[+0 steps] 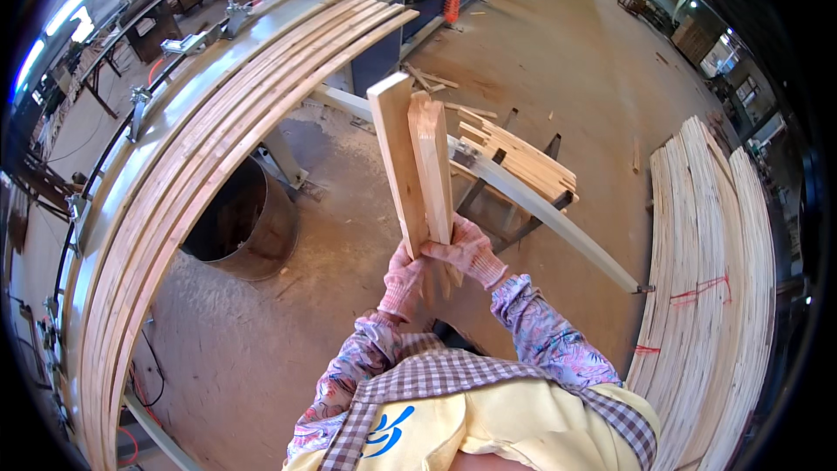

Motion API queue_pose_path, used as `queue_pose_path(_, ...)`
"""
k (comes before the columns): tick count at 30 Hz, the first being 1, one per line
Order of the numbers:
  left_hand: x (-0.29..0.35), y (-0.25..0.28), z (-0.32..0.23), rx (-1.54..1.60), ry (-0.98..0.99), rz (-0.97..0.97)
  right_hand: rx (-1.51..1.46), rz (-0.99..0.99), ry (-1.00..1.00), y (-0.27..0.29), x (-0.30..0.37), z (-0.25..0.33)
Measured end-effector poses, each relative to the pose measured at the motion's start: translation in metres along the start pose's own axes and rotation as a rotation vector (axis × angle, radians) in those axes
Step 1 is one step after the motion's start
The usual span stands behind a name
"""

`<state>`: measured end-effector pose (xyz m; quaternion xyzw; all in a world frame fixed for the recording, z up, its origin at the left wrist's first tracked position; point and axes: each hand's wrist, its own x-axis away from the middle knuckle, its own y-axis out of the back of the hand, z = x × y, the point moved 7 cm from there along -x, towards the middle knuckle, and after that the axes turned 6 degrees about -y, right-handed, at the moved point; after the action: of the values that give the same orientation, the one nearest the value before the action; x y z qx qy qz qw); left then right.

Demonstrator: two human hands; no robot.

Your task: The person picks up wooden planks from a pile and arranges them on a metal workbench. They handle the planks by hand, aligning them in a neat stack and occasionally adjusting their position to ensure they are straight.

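Two groups of short wooden boards stand upright in front of me, held near their lower ends. My left hand (403, 282), in a pink work glove, grips the wider wooden board (394, 157) on the left. Closed round the narrower wooden boards (432, 161) beside it is my right hand (466, 253), also gloved. The two hands almost touch, and the boards lean slightly apart toward the top. Palms and some fingertips are hidden behind the wood.
Long wooden strips (218, 122) lie along a metal machine table (131, 174) at the left. A round metal drum (253, 240) stands below it. Cut pieces (523, 157) lie on a dark rack, with a pale rail (558, 218) crossing in front. Bundled long boards (711, 296) are stacked at right.
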<state>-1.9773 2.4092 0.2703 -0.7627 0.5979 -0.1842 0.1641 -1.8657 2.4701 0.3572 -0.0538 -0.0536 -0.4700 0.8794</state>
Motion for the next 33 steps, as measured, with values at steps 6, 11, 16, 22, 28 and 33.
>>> queue_pose_path(6,0.0,-0.015,-0.038,-0.122,-0.056,0.16,0.125,-0.044,0.072,0.008,0.003,0.029)
queue_pose_path(11,-0.021,-0.021,-0.055,0.229,0.027,0.331,0.108,-0.051,0.047,0.008,-0.007,0.048)
queue_pose_path(16,-0.026,-0.029,-0.071,0.249,0.15,0.324,0.196,-0.074,0.117,0.006,-0.01,0.069)
queue_pose_path(22,-0.026,-0.034,-0.085,0.301,0.134,0.355,0.256,-0.093,0.076,0.001,-0.011,0.081)
queue_pose_path(28,-0.025,-0.037,-0.09,0.349,0.126,0.371,0.351,-0.121,0.061,-0.003,-0.008,0.092)
queue_pose_path(33,-0.025,-0.039,-0.092,0.332,0.134,0.369,0.383,-0.14,0.027,-0.005,-0.007,0.096)
